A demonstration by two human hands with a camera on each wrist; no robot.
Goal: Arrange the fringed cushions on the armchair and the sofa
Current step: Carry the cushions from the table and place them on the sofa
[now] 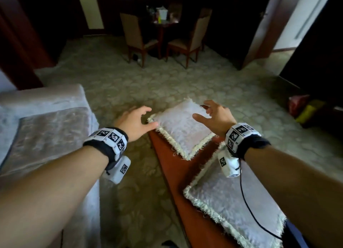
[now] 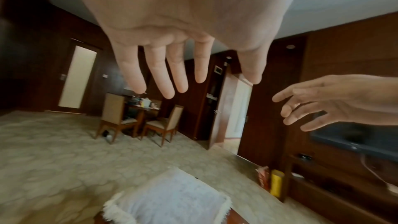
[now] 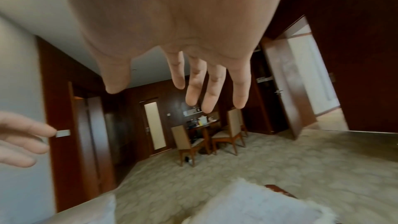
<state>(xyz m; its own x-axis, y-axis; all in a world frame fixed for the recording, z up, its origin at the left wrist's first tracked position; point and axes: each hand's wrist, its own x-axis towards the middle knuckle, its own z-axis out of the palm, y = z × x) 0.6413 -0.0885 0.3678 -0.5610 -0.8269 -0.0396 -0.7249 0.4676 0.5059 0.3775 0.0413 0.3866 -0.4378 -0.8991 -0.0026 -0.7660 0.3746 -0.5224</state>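
Two pale fringed cushions lie flat on a reddish wooden table [image 1: 178, 166]. The far cushion [image 1: 182, 128] sits at the table's far end, the near cushion [image 1: 233, 208] closer to me. My left hand [image 1: 138, 120] hovers with spread fingers just left of the far cushion's left corner, thumb near the fringe. My right hand [image 1: 213, 116] hovers over that cushion's right side, fingers spread, holding nothing. Both wrist views show straight fingers above the far cushion [image 2: 172, 198] [image 3: 254, 205]. The grey sofa [image 1: 44, 136] stands to my left.
Patterned carpet [image 1: 130, 84] covers the floor between the sofa and the table. A dark dining table with two chairs [image 1: 141, 41] stands at the back. Red and yellow packets [image 1: 304, 108] lie by a dark cabinet on the right. An open door is at back right.
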